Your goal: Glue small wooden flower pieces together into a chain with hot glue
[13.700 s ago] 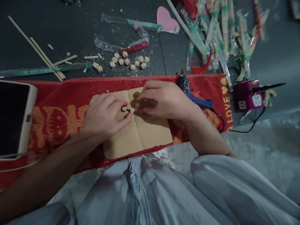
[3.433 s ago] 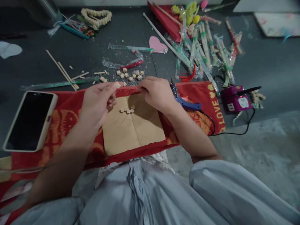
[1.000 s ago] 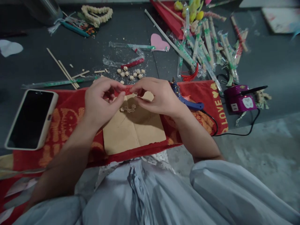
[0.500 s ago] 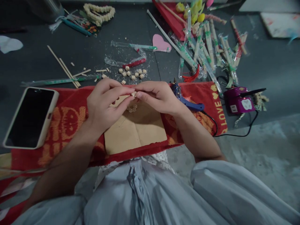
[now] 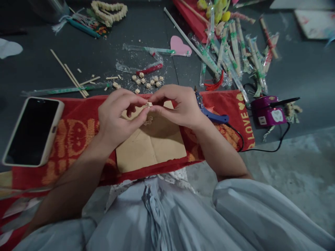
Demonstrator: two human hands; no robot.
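Left hand (image 5: pixel 113 116) and right hand (image 5: pixel 180 104): both grasping, thumbs and index fingers meeting tip to tip on one small, pale, flower-shaped wooden-looking piece (image 5: pixel 149 104). The piece sits between the hands, touching both; neither is nearer. Compact shape; too small to tell a long axis.

Key relation: a short, wavy, pale chain of similar pieces (image 5: pixel 148 120) lies just on the wearer's side of the held piece, below the thumbs, left thumb closest. The hands cover part of it, so its full long axis cannot be told; nor can the height of the thumbs above it.

Pose: backs of hands up, remaining fingers bent, forearms converging from the near left and near right.

Chain rests on a creased tan paper sheet (image 5: pixel 151 148), towards its far edge. Sheet lies on a red towel with orange pattern (image 5: pixel 78 137), along the near edge of the dark grey tabletop (image 5: pixel 104 45). Loose pale flower-shaped pieces (image 5: pixel 148 85) are on the tabletop, just beyond the towel's far edge. Blue glue gun (image 5: pixel 211 116): on the towel, beside the right wrist. White-cased phone (image 5: pixel 30 130): at the towel's left end.
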